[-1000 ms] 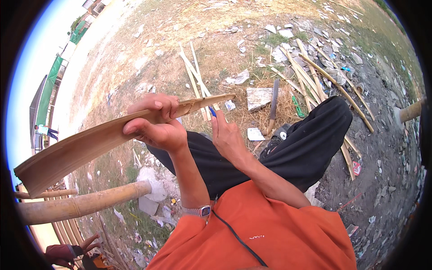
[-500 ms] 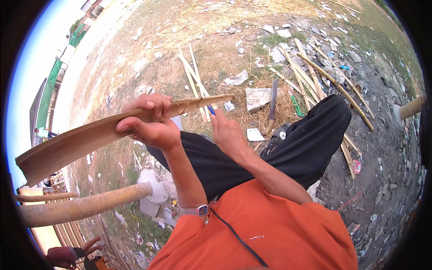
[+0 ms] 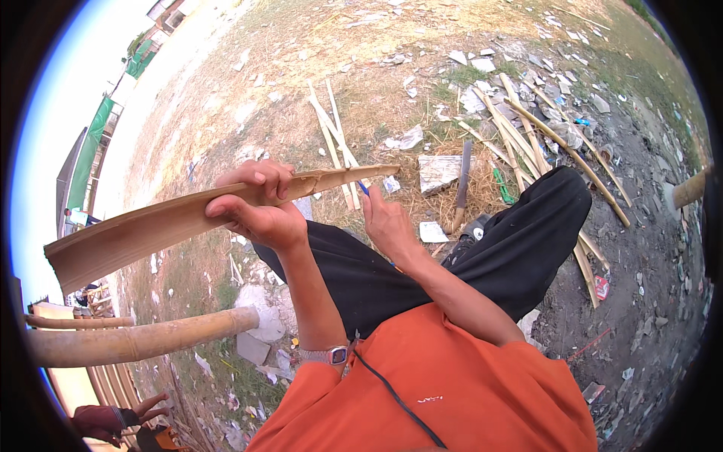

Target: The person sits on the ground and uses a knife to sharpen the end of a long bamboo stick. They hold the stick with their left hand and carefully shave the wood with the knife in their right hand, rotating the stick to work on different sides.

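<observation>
My left hand (image 3: 263, 207) grips a long, curved piece of split bamboo (image 3: 135, 239), thumb below and fingers over its upper edge. The piece is broad at the left and narrows to a jagged point at the right. Beside that narrow end, my right hand (image 3: 390, 230) is closed around a thin blue pen-like tool (image 3: 364, 187). The tool's tip is at the bamboo's lower edge; whether it touches I cannot tell. Most of the tool is hidden by my fingers.
On the ground ahead lie a long-bladed knife (image 3: 463, 184), a pale slab (image 3: 439, 173) and crossed bamboo strips (image 3: 331, 132). More bamboo strips (image 3: 520, 139) lie to the right among rubble. A thick bamboo pole (image 3: 151, 337) stands at left; another person (image 3: 105, 422) is at lower left.
The view has shifted slightly. The bamboo's broad left end sits a little higher and further right. Both hands keep their hold, with the blue tip still by the narrow end.
</observation>
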The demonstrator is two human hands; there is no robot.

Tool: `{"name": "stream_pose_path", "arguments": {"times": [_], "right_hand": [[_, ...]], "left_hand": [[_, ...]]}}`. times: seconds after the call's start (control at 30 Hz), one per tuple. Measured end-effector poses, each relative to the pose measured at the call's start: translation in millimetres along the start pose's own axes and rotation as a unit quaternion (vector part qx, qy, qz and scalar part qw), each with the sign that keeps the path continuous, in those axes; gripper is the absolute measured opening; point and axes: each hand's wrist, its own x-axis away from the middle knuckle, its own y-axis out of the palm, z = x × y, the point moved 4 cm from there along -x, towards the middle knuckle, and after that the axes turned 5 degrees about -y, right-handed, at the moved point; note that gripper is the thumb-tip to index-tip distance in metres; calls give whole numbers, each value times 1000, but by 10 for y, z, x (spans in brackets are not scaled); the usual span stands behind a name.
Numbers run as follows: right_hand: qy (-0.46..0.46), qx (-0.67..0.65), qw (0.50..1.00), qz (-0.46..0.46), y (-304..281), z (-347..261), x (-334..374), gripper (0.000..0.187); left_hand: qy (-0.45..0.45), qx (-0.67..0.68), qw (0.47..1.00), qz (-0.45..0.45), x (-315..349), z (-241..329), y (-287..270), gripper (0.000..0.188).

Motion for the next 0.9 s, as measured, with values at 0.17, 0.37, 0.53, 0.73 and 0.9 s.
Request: {"name": "stream_pose_path", "arguments": {"times": [0.17, 0.37, 0.53, 0.73, 0.9], "right_hand": [[3, -56, 998, -33, -87, -283, -8, 22], [56, 33, 996, -53, 18, 286, 33, 22], [17, -44, 999, -19, -78, -74, -31, 22], [-11, 17, 1000, 5, 86, -5, -237, 19], [36, 12, 999, 21, 214, 189, -117, 19]], "left_hand": [[-8, -1, 1000, -1, 16, -2, -59, 63], [-6, 11, 1000, -18, 91, -16, 5, 63], [-3, 5, 1000, -22, 73, 8, 111, 63], [-25, -3, 999, 30, -72, -57, -79, 63], [-19, 2, 1000, 13, -19, -37, 28, 62]]}}
